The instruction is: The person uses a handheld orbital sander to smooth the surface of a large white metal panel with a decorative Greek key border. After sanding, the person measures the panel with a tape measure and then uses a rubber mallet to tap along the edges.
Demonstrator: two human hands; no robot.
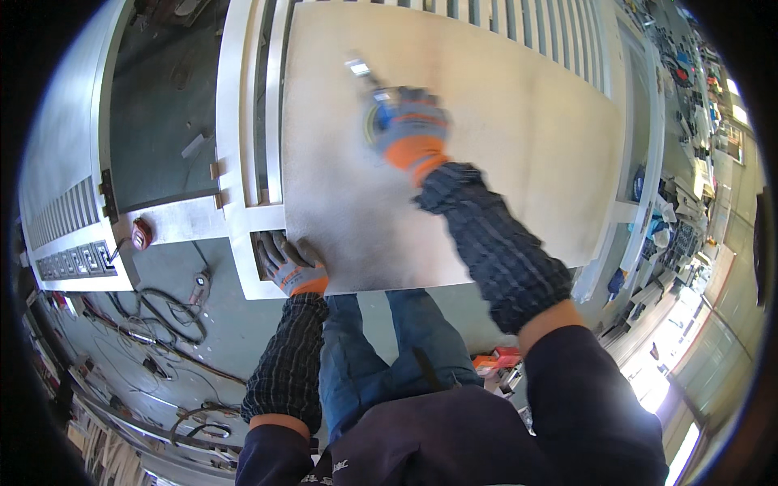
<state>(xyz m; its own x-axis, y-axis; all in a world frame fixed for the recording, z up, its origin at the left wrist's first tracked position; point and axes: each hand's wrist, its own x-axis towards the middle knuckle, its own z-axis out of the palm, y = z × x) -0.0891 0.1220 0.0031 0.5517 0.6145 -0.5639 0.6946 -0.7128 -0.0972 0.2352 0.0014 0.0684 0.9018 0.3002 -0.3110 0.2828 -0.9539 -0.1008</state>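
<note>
Here, right hand (416,132) grips tool (382,100), left hand (297,269) at panel (527,138) corner.

workshop with cables (194,361) on floor (227,271)

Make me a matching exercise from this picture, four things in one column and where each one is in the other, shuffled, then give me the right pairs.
Things:
1. Right hand
2. Left hand
3. Red tape measure
4. Red box

Places:
A. To the right of the person's legs
B. At the near left corner of the pale panel
C. Gripping a blurred, partly blue tool over the panel
D. Well to the left of the panel

Pairs: 1-C, 2-B, 3-D, 4-A.
</note>
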